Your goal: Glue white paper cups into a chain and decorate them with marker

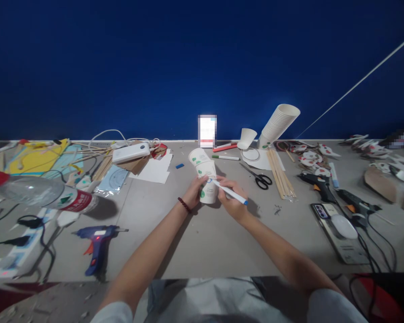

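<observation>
Several white paper cups (208, 196) with green print are joined in a bent column at the middle of the table. My left hand (194, 192) is closed around the column's left side, a dark red bead bracelet on its wrist. Between the fingers of my right hand (233, 200) is a white marker (231, 192) with a blue end. Its tip points at the cups, where a short blue line shows. A small blue cap (179, 166) lies behind, to the left.
Scissors (261, 179), wooden sticks (280, 172) and a tall cup stack (279, 125) stand or lie to the right. A blue glue gun (97, 242), a water bottle (50, 193) and a power strip (27, 244) are at left. A phone (338, 233) and two black glue guns lie far right.
</observation>
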`<action>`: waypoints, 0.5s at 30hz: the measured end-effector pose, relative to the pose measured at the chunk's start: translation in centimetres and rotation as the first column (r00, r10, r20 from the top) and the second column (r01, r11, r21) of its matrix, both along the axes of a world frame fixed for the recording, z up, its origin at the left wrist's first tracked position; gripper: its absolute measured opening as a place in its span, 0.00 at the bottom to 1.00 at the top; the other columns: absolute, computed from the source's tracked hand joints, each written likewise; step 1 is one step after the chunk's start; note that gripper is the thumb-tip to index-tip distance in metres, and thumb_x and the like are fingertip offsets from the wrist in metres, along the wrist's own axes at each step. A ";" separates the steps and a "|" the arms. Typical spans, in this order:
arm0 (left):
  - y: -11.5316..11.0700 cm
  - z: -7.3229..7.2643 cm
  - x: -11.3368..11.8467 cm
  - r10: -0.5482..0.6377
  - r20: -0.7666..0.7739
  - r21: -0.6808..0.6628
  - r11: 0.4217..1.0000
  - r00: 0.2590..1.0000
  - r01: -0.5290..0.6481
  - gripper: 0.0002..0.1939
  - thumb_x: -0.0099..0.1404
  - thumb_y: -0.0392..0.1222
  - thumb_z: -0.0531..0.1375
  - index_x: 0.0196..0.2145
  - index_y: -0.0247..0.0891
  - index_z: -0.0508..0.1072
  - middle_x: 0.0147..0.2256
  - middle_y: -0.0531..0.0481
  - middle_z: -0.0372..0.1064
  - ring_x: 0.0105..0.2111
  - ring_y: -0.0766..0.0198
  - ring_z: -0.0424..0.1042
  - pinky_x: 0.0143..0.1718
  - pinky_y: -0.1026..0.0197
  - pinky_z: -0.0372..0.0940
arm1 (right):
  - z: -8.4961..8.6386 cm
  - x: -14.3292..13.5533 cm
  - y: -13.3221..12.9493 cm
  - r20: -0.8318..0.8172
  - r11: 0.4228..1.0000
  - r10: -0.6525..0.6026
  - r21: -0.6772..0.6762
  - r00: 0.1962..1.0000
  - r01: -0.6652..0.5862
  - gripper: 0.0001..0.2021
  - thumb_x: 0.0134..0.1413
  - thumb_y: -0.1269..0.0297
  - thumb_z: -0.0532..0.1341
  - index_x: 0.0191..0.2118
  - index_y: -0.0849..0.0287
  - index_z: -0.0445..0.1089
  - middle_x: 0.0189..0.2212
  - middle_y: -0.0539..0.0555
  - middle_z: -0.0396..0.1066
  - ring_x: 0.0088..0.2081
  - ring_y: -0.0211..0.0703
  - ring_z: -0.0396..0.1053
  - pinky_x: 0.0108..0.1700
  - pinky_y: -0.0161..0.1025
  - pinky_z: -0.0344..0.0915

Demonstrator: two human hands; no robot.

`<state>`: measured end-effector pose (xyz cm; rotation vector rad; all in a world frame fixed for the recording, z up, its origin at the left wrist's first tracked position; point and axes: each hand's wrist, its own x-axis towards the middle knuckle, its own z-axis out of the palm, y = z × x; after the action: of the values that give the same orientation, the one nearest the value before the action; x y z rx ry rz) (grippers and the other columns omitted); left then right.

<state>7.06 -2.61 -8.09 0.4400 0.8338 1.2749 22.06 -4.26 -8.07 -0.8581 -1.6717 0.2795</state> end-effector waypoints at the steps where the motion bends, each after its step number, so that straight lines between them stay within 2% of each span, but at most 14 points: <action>1: 0.0 0.0 0.0 0.000 0.006 -0.001 1.000 1.000 0.000 0.18 0.50 0.44 0.75 0.36 0.35 0.77 0.33 0.50 0.77 0.32 0.61 0.75 0.38 0.59 0.66 | 0.0 0.0 0.0 0.002 1.000 -0.001 -0.006 1.000 0.001 0.05 0.60 0.71 0.62 0.41 0.53 0.70 0.43 0.57 0.82 0.45 0.49 0.82 0.44 0.44 0.80; 6: 0.0 0.2 0.0 -0.003 0.032 -0.004 1.000 0.999 0.004 0.16 0.51 0.42 0.74 0.36 0.35 0.76 0.31 0.51 0.77 0.31 0.61 0.74 0.37 0.60 0.66 | -0.1 0.0 0.0 0.002 1.000 0.015 -0.001 1.000 -0.015 0.04 0.61 0.69 0.61 0.41 0.53 0.70 0.42 0.57 0.82 0.46 0.49 0.82 0.44 0.44 0.80; 15: 0.0 0.1 0.0 -0.003 0.010 -0.001 1.000 1.000 0.003 0.16 0.51 0.45 0.74 0.35 0.36 0.77 0.32 0.50 0.78 0.32 0.61 0.75 0.38 0.61 0.67 | -0.3 0.1 0.0 -0.004 0.999 0.042 -0.005 0.999 -0.042 0.05 0.60 0.71 0.62 0.41 0.53 0.69 0.42 0.56 0.81 0.47 0.50 0.82 0.44 0.44 0.80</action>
<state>7.03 -2.62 -7.98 0.4344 0.8250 1.2728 22.16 -4.25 -8.33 -0.8263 -1.6879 0.3141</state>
